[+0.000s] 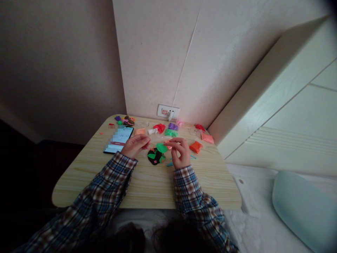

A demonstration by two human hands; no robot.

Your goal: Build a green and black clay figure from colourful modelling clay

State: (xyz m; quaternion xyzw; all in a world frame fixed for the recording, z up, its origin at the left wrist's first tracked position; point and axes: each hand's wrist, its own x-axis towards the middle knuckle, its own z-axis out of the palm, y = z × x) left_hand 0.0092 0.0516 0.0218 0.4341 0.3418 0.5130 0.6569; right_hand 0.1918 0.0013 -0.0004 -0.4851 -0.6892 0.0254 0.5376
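My left hand (135, 145) hovers over the table beside the phone, thumb and fingertips pressed together. Whatever lies in that pinch, if anything, is too small to make out. Opposite it, my right hand (180, 153) has its index finger pointing left and the other fingers curled towards the thumb; I cannot make out anything between them. Between the hands lies a black clay piece (152, 159) with green patches and a small pink flower shape. A bright green flat piece (161, 147) sits at its upper edge. Blue modelling tools (170, 164) lie partly behind my right hand.
A phone (126, 135) showing a timer lies on the wooden table (147, 189). Along the back are clay packets: red (159, 128), purple (173, 126), green (171, 133), orange (196, 147) and coral (207, 137). Small coloured shapes (128, 121) cluster at back left. A wall socket (168, 111) holds a plug.
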